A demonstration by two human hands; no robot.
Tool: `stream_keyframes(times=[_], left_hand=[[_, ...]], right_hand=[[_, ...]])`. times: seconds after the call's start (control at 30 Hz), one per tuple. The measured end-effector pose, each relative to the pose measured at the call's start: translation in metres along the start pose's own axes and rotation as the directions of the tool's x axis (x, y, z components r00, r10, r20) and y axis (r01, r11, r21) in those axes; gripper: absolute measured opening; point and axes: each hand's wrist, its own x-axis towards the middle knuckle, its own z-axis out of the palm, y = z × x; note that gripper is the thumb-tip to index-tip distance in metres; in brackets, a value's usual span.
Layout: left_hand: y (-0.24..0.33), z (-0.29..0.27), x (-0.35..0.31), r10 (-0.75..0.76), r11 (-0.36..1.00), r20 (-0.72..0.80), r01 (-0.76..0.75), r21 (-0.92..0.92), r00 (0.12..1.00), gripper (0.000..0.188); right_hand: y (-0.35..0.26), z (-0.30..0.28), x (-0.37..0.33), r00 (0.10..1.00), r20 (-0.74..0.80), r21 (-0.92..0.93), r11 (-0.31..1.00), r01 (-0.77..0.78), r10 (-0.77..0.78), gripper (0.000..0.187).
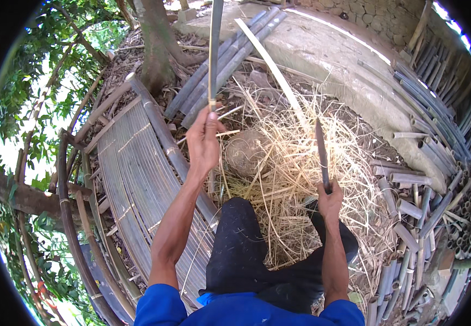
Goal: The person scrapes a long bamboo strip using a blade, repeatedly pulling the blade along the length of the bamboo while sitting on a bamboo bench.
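Note:
My left hand (204, 142) is raised ahead of me, its fingers closed round the lower end of a long, narrow bamboo strip (213, 60). The strip stands nearly upright and runs out of the top of the view. On the right, my right hand (330, 202) grips the handle of a knife (321, 146) with a long dark blade pointing away from me. The blade hangs over a heap of pale bamboo shavings (295, 190), apart from the strip. A rounded brown block (245, 154), stone or wood, sits among the shavings between my hands.
A bamboo slat bench (137, 163) stretches along my left. Bamboo poles (230, 60) lie beside a tree trunk (158, 43). A pale split strip (273, 68) slants into the shavings. Cut bamboo pieces (409, 209) are piled at the right, below a concrete ledge (349, 70).

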Motion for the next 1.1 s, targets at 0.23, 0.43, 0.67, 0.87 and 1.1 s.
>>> stream_keyframes(times=[0.23, 0.43, 0.67, 0.87, 1.1], left_hand=[[0.034, -0.041, -0.052, 0.037, 0.992, -0.109, -0.050, -0.119, 0.993, 0.031], [0.050, -0.019, -0.117, -0.201, 0.944, 0.142, 0.230, -0.235, 0.969, 0.027], [0.047, 0.004, -0.171, -0.252, 0.840, 0.373, 0.393, -0.373, 0.893, 0.024], [0.055, 0.004, -0.177, -0.296, 0.858, 0.431, 0.435, -0.272, 0.853, 0.024], [0.065, -0.010, -0.200, -0.386, 0.812, 0.460, 0.531, -0.241, 0.800, 0.025]], right_hand=[[-0.081, -0.026, -0.023, 0.993, 0.118, 0.299, 0.954, -0.019, -0.017, 0.032], [-0.140, -0.032, -0.031, 0.963, 0.242, -0.035, 0.990, 0.134, -0.121, 0.050], [-0.152, -0.033, -0.074, 0.782, 0.450, -0.252, 0.778, 0.575, -0.432, 0.065], [-0.146, -0.034, -0.070, 0.833, 0.393, -0.181, 0.856, 0.484, -0.388, 0.065], [-0.130, -0.055, -0.069, 0.855, 0.382, -0.214, 0.866, 0.452, -0.352, 0.066]])
